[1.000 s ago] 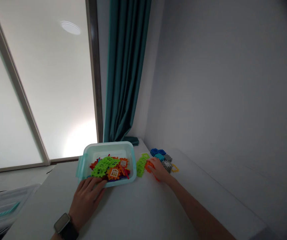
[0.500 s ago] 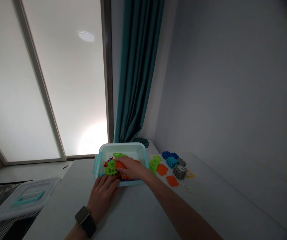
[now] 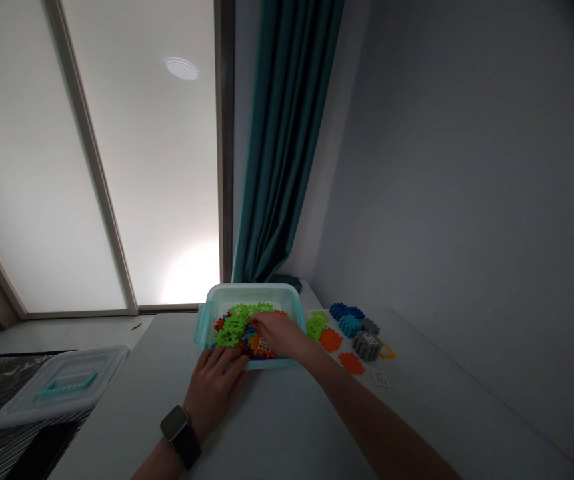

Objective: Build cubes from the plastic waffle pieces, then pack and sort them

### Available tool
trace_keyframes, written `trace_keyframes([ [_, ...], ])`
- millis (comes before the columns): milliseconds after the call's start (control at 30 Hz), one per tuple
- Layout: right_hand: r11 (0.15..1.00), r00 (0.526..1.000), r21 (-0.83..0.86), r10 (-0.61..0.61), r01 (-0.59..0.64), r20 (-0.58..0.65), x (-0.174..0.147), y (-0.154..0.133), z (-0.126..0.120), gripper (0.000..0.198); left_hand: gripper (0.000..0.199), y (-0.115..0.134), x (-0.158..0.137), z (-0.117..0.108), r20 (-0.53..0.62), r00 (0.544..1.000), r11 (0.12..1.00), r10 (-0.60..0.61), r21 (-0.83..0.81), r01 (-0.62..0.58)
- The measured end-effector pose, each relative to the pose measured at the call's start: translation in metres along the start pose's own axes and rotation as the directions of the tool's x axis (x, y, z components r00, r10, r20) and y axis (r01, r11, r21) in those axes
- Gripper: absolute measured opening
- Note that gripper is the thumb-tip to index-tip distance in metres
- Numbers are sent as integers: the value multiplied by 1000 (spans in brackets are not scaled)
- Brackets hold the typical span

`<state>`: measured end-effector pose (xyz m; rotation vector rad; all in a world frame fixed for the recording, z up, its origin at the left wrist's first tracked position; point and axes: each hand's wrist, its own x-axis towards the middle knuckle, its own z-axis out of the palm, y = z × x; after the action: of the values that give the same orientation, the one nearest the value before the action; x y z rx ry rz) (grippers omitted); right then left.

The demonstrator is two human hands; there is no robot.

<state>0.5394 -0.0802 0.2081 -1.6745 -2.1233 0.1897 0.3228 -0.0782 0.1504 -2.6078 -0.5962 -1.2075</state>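
My right hand [image 3: 283, 335] reaches over the near right side of a pale teal plastic bin [image 3: 201, 327], with its fingertips down among the toothed building pieces inside. Its fingers are closed together, and what they pinch is hidden. Below the fingertips lie orange pieces [image 3: 257, 345], one with a white window insert [image 3: 263, 345]. Bright green pieces [image 3: 231, 327] fill the left and back of the pile. My left hand [image 3: 217, 383], a watch [image 3: 174, 422] on its wrist, rests on the bin's near left rim with fingers stretched and slightly apart.
Right of the bin on the white table [image 3: 287, 427] lie green pieces [image 3: 316, 325], orange pieces [image 3: 331, 340], blue pieces [image 3: 351, 325], a grey stack [image 3: 367, 346], a yellow frame [image 3: 387, 350] and a white insert [image 3: 381, 379]. A clear lid [image 3: 64, 383] sits lower left.
My right hand has shifted right and lifted off the orange piece it covered, so more green and orange pieces show. My left hand stays at the rim. The view has turned slightly.
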Motion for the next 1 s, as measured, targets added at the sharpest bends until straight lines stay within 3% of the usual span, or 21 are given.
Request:
trace_keyframes([
  [133, 998, 997, 38, -58, 56, 45, -3, -11, 4, 43, 20, 1, 1, -1, 4, 1000, 1000, 1, 0, -1],
  [333, 993, 990, 41, -115, 112, 78, 17, -23, 11, 44, 20, 0, -1, 2, -6, 1000, 1000, 6, 13, -6],
  [533, 999, 999, -32, 32, -32, -12, 29, -10, 13, 34, 22, 0, 1, 0, -15, 1000, 1000, 9, 27, -9],
  [667, 1000, 998, -5, -3, 3, -58, 16, -12, -3, 37, 23, 0, 1, 0, -18, 1000, 999, 17, 37, -17],
  [767, 996, 989, 12, -87, 89, -120, -13, -17, -19, 37, 23, 0, 1, 1, -35, 999, 999, 34, 43, -32],
  [833, 987, 956, 11, -154, 162, -252, -41, -10, -25, 36, 24, -1, 1, 1, -47, 998, 998, 47, 50, -45],
  [900, 990, 896, -13, -131, 139, -424, -72, 11, -27, 34, 24, -1, 2, 1, -63, 996, 997, 61, 59, -58],
  [933, 996, 873, -27, -84, 80, -480, -87, 27, -27, 32, 25, -1, 3, 0, -72, 995, 996, 72, 63, -68],
  [1000, 979, 798, -43, 138, -201, -586, -117, 64, -27, 32, 25, 0, 4, -1, -98, 991, 993, 94, 76, -87],
])
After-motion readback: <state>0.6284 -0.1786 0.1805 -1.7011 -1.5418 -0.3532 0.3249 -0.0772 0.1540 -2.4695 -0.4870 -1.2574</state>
